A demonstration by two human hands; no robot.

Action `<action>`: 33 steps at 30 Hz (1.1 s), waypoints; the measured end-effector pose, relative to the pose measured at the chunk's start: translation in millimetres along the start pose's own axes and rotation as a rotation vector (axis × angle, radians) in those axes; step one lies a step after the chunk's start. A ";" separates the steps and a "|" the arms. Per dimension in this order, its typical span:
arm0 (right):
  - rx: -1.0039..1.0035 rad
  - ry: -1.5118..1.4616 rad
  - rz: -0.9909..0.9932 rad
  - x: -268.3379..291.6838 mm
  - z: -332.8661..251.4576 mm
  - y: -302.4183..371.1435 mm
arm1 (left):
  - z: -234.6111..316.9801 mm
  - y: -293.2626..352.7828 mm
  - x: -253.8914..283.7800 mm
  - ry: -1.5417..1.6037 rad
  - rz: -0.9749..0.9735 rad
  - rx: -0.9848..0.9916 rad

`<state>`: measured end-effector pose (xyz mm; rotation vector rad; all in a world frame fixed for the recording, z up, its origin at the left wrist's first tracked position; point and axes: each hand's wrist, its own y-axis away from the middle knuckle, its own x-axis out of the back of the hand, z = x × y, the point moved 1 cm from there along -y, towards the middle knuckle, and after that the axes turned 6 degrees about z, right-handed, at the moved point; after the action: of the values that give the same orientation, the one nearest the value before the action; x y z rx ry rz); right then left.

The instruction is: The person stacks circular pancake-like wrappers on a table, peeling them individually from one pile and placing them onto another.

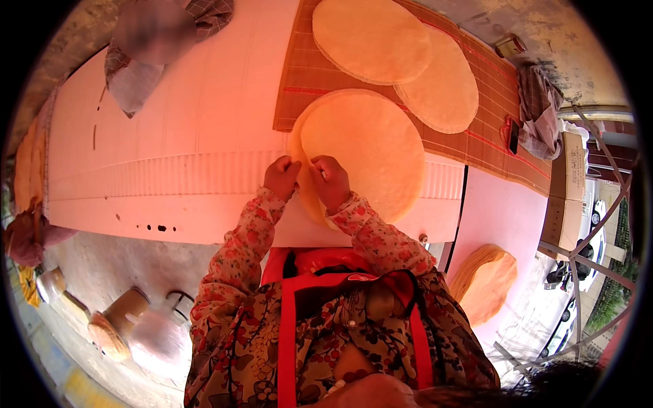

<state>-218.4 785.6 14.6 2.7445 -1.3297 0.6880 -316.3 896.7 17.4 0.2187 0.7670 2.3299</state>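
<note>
Over the table (183,122), our left hand (282,177) and right hand (331,183) pinch the overlapping round sheets (371,146) near their left edges, seemingly separating them; next calls for gentle peeling.

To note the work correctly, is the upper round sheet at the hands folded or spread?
Spread: the upper sheet shows a broad round face, no doubled half; the lower sheet peeks out at its left.

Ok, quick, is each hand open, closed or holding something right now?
Left hand: closed, apparently pinching the lower round sheet at its left edge.
Right hand: closed, apparently pinching the upper round sheet near its left edge.
</note>
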 end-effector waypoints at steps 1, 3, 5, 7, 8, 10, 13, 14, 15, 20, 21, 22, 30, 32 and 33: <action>-0.002 0.011 0.013 -0.4 -2.8 -2.6 | 2.0 1.5 -1.5 -0.089 0.006 -0.046; -0.076 -0.022 0.039 -1.0 -0.3 -6.7 | 7.7 5.7 -7.3 -0.227 0.013 -0.140; -0.208 -0.098 0.027 -1.5 -3.3 -10.3 | 13.4 12.3 -13.3 -0.330 0.024 -0.236; -0.395 -0.202 -0.014 5.4 -7.8 -13.6 | 4.5 18.6 -28.4 -0.380 0.074 -0.506; -0.434 -0.242 -0.035 10.3 -13.9 -15.2 | 3.9 26.0 -34.5 -0.408 0.111 -0.636; -0.514 -0.312 -0.063 30.7 -22.4 -16.7 | 10.9 47.5 -48.2 -0.322 -0.056 -0.621; -0.458 -0.164 -0.041 51.8 4.1 -13.0 | 6.8 56.8 -50.2 -0.195 -0.222 -0.537; -0.486 -0.239 -0.036 61.7 2.9 -12.2 | -1.6 53.7 -47.8 -0.166 -0.200 -0.479; -0.505 -0.298 -0.004 71.3 21.9 -7.4 | -11.2 49.0 -44.8 -0.137 -0.179 -0.421; -0.597 -0.708 0.343 210.1 -21.5 -28.3 | -35.7 -0.3 -10.1 -0.611 0.366 -0.677; -0.504 -0.661 0.365 258.5 -15.0 -31.8 | -33.4 -2.8 -8.8 -0.588 0.370 -0.601; -0.413 -0.606 0.390 308.2 -12.6 -35.8 | -28.3 -3.9 -9.9 -0.539 0.372 -0.587; -0.283 -0.197 -0.080 223.8 -92.6 -69.1 | -34.1 -46.7 7.5 -0.321 0.313 -0.198; -0.003 0.160 -0.017 148.7 -45.5 -63.4 | -29.6 -48.0 7.8 -0.329 0.229 -0.168; 0.015 0.145 -0.016 110.2 -28.2 -54.1 | -29.3 -47.2 9.8 -0.338 0.174 -0.171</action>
<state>-128.8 743.8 92.7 2.6544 -1.2764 0.8801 -308.1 917.8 -34.3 0.6057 0.3926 2.4154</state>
